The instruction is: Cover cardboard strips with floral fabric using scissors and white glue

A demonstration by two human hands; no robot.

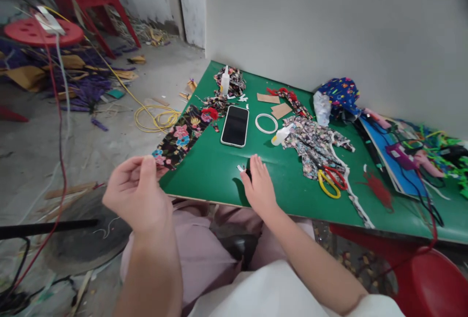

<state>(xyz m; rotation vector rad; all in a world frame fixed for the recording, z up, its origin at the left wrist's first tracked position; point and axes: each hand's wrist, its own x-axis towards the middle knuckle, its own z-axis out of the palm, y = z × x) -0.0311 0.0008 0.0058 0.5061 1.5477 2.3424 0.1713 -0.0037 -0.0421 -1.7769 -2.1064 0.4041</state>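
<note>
A green worktop [208, 175] spans the middle. Around the phone [235, 126], the floral strip [182, 132] stretches at nine o'clock. At eight, the left hand [141, 190] has its fingers curled together by the strip's near end; whether they grip it, I cannot tell. At five, the right hand [261, 185] has straightened fingers. At six, a white scrap [240, 168].

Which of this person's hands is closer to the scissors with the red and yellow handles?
Right. The right hand is at the green table, left of the scissors. The left hand is much farther left, beside the table's edge, holding a floral cloth strip.
</note>
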